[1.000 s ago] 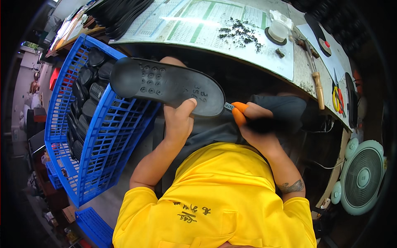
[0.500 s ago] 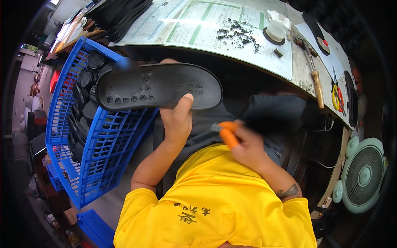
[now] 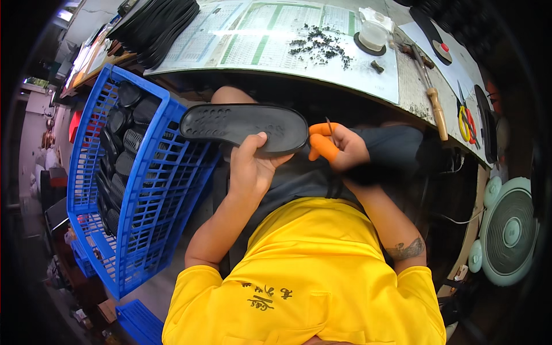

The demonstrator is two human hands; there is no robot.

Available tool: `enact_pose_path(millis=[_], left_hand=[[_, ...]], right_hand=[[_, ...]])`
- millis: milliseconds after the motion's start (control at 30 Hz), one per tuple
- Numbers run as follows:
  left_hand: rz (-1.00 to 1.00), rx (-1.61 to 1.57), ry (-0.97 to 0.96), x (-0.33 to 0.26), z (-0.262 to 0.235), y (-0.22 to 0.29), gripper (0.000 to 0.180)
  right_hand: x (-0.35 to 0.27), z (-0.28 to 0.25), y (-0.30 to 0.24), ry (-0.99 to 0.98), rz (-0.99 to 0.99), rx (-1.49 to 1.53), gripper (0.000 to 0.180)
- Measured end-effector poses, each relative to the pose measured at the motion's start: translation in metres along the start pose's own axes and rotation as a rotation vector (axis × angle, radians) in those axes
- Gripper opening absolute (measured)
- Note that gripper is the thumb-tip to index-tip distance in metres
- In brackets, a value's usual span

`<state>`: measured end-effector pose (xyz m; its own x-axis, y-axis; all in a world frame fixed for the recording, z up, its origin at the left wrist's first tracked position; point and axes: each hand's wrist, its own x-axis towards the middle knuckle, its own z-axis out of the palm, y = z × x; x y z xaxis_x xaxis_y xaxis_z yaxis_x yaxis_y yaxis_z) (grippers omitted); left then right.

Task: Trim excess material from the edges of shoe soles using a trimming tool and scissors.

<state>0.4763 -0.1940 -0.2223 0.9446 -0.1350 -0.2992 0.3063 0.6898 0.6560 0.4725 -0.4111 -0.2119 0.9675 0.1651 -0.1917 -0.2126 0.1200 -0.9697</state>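
Note:
A black shoe sole (image 3: pixel 221 119) lies across my left hand (image 3: pixel 251 167), which grips it from the near side with the thumb pressed on its upper face. Rows of small round dimples mark its left part. Just past the sole's right end is my right hand (image 3: pixel 352 150), with orange finger covers (image 3: pixel 325 148) on some fingers. Those fingers are pinched around a small thin blade-like tool (image 3: pixel 329 125), of which only a narrow dark tip shows. Whether the tool touches the sole's rim I cannot tell.
At left a blue plastic crate (image 3: pixel 129 190) holds several black soles (image 3: pixel 118 167). On the worktable (image 3: pixel 253 40) lie black scraps (image 3: pixel 322 46), a wooden-handled tool (image 3: pixel 437 112), scissors (image 3: pixel 467 123) and a stack of black soles (image 3: pixel 152 34). A green fan (image 3: pixel 510 230) stands at right.
The sole has shifted so that its left end is drawn in toward the right, and it appears smaller. My right hand has risen from my lap to the sole's right end.

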Motion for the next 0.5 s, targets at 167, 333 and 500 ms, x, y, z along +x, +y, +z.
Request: enact_pose_path(millis=[167,333,500], left_hand=[[0.082,0.106,0.079,-0.005,0.004,-0.011,0.045],[0.067,-0.096,-0.066,-0.013,0.007,-0.001,0.043],[0.121,0.020,0.001,-0.010,0.001,-0.003,0.041]], right_hand=[[0.018,-0.010,0.014,-0.024,-0.006,0.015,0.035],[0.021,-0.017,-0.001,-0.062,-0.022,0.008,0.034],[0.005,-0.027,-0.015,0.115,-0.385,-0.553,0.030]])
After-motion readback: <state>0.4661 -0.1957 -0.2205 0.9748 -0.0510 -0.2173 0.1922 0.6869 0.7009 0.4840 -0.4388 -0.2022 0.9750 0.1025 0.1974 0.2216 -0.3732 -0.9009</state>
